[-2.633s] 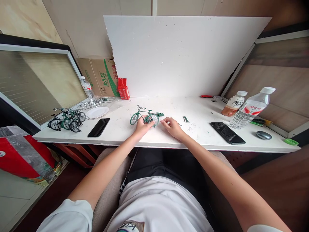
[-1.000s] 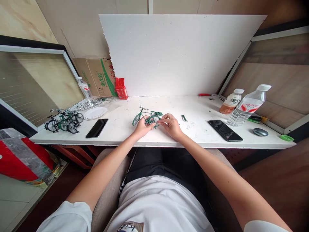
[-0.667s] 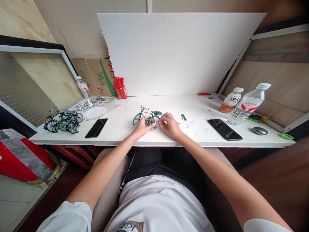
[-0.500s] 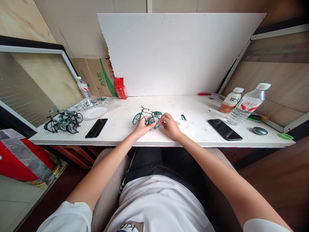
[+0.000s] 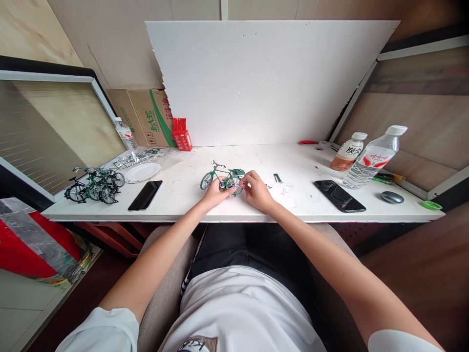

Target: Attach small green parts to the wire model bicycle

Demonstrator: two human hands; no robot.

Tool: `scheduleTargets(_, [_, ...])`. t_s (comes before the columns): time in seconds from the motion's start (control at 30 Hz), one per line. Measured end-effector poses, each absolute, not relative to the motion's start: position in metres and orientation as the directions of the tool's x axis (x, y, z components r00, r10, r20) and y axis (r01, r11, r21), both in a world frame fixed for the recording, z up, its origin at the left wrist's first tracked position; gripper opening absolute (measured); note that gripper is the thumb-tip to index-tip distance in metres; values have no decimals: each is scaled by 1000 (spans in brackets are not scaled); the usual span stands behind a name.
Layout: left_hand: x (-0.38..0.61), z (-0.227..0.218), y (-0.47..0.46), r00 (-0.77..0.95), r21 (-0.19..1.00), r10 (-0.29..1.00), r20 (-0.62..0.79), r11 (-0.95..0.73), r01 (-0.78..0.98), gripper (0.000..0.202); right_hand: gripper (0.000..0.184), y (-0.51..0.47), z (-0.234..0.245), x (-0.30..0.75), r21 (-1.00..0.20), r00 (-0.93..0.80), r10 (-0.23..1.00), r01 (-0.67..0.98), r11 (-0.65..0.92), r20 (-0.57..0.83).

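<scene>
A small green model bicycle (image 5: 207,180) stands upright over the middle of the table, its handlebar towards the left. My left hand (image 5: 216,194) is closed around the lower frame near the rear wheel. At that wheel's right side, my right hand (image 5: 256,189) has thumb and fingers pinched together; whatever lies between the fingertips is too small to make out. A small green bicycle part (image 5: 278,178) lies flat on the table to the right of my right hand.
Several finished-looking model bicycles (image 5: 95,186) cluster at the left, near a black phone (image 5: 145,195) and white plates (image 5: 142,172). To the right are another phone (image 5: 339,196), two bottles (image 5: 377,155), a mouse (image 5: 392,197) and a green lid (image 5: 432,205). A white board (image 5: 271,83) stands behind.
The whole view has shifted slightly. Both hands stay at the model bicycle in nearly the same pose, with the right fingers still pinched by the rear wheel.
</scene>
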State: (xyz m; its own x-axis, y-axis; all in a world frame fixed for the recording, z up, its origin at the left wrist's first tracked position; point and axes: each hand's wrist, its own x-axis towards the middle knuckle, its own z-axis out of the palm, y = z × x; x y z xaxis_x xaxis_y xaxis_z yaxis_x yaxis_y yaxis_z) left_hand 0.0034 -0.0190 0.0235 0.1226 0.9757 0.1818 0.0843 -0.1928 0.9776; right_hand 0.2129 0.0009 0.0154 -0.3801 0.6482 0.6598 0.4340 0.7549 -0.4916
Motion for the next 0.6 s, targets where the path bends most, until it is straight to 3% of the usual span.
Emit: scheduleTargets(0.6, [1, 12, -11, 119, 980, 974, 191, -195, 24, 62, 17, 3, 14, 213, -482, -384, 638, 431, 763, 667])
